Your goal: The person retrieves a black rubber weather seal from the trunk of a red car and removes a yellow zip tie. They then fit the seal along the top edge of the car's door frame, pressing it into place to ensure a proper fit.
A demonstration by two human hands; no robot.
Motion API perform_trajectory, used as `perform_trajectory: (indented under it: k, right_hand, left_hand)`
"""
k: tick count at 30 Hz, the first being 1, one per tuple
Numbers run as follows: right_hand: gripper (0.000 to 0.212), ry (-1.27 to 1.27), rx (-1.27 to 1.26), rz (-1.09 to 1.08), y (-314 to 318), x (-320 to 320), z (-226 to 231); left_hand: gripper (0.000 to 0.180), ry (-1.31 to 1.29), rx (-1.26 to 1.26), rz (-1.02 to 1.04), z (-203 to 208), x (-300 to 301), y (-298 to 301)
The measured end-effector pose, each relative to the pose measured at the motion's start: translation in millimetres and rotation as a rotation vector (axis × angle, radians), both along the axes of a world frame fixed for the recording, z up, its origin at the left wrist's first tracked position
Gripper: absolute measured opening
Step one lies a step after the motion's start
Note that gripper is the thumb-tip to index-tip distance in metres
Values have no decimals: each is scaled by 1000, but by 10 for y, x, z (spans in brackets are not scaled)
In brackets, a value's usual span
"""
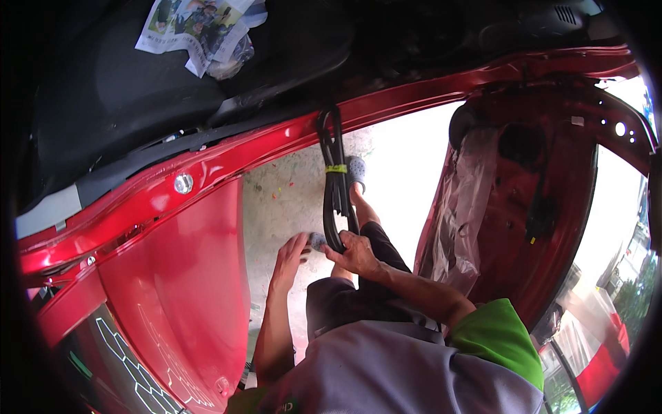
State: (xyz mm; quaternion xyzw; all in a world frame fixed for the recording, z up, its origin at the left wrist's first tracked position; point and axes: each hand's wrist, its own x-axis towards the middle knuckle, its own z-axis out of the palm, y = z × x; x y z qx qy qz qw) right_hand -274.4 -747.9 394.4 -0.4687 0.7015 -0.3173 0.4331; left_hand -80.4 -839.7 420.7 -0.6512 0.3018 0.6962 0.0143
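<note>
A black rubber seal strip (337, 200), folded into long loops, stands out in front of me. A yellow-green tie (336, 168) binds it near its upper part. My right hand (357, 255) is closed around the lower end of the loops, while the top of the bundle reaches the red door sill (407, 88). Just to the left, my left hand (294, 257) is held up beside the bundle, apart from it. Its fingers are bent and spread a little, slightly blurred, with nothing visible in them.
I stand in a red car's doorway. A red door panel (183, 276) is at left; an open red door (534, 228) with loose plastic sheeting (460, 214) is at right. Newspaper (200, 31) lies on the dark interior. Pale floor (279, 200) shows below.
</note>
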Motion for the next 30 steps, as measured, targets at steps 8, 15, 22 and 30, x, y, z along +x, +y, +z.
perform_trajectory:
  k: [8,15,22,30]
  right_hand:
    - [47,-75,-47,259,236,145,-12]
    - [55,-230,394,-144,-75,-376,-284]
    - [85,-1005,699,52,-540,-286,-38]
    - [53,-969,608,51,-540,505,327]
  left_hand:
    - [30,142,167,221,-566,-590,-76]
    - [42,114,-95,-3,21,1,405]
    - [48,167,-97,14,655,432,812]
    - [52,135,-367,-44,621,982,1222]
